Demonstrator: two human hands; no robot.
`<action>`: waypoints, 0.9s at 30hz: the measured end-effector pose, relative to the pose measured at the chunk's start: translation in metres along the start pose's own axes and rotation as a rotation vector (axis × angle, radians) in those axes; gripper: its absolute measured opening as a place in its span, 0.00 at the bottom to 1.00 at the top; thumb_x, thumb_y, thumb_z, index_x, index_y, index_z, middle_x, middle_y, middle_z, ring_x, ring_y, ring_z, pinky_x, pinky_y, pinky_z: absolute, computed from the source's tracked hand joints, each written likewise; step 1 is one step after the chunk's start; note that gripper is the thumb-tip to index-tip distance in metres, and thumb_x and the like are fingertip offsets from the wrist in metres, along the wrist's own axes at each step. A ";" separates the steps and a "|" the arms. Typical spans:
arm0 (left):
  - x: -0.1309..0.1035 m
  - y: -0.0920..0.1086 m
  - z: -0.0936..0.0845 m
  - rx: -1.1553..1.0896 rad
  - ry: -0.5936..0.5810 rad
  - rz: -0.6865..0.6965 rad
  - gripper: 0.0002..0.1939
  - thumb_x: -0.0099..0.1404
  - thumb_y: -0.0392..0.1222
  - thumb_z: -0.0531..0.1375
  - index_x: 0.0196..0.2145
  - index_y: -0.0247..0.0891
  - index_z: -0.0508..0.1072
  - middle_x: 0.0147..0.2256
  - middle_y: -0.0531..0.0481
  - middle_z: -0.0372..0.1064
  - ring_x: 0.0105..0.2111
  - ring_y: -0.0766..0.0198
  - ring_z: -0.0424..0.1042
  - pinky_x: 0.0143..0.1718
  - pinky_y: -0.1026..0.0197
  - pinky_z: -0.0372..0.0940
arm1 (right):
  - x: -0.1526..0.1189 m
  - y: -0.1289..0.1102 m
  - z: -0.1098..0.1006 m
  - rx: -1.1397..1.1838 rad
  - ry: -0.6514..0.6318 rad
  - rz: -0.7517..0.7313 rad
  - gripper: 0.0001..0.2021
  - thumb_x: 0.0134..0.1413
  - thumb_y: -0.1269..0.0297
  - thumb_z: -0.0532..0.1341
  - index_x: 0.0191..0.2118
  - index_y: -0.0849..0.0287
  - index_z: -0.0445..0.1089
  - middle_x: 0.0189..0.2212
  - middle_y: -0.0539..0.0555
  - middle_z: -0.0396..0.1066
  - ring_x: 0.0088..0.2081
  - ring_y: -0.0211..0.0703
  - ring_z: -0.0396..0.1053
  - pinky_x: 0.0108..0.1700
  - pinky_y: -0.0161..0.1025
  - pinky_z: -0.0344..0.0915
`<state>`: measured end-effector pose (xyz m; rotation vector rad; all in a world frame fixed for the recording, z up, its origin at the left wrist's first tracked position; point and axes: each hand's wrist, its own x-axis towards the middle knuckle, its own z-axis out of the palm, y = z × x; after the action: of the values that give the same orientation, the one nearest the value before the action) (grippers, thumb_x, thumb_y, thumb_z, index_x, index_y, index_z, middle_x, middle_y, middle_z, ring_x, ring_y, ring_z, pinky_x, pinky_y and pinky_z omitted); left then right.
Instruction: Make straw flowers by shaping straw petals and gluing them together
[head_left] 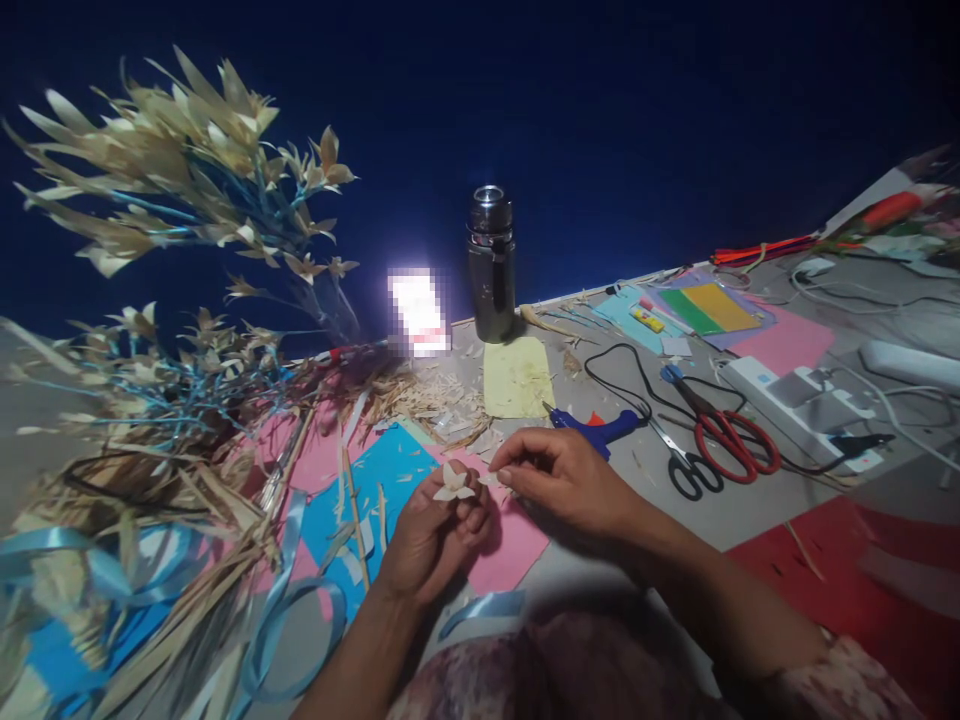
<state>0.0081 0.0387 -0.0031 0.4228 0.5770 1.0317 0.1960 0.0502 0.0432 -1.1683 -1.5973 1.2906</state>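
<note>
My left hand (439, 530) is closed around the base of a small cream flower (454, 484) with pointed petals, like dried husk. Just to its right, my right hand (555, 475) has thumb and forefinger pinched together on a small pale piece (489, 479), perhaps a petal, too small to make out surely. Both hands hover above pink paper (517, 545) and blue paper (401, 465). Right behind my right hand lies a blue glue gun (600, 432).
Husk flowers on blue stems (180, 150) rise at the left, above loose husks (187, 600) and blue ribbon (277, 640). A metal flask (492, 280) stands at the back. Black scissors (694, 472), red scissors (731, 445) and a power strip (772, 385) with cables lie right.
</note>
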 end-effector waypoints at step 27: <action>-0.003 0.001 -0.008 0.157 -0.004 0.003 0.14 0.50 0.38 0.78 0.27 0.35 0.77 0.24 0.53 0.74 0.19 0.69 0.71 0.21 0.69 0.67 | -0.002 -0.013 -0.009 -0.147 -0.069 -0.022 0.06 0.53 0.75 0.63 0.32 0.61 0.78 0.25 0.47 0.73 0.28 0.35 0.64 0.31 0.33 0.57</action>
<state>0.0014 0.0371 -0.0077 0.5639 0.6564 0.9911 0.2028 0.0497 0.0575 -1.2030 -1.7759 1.2277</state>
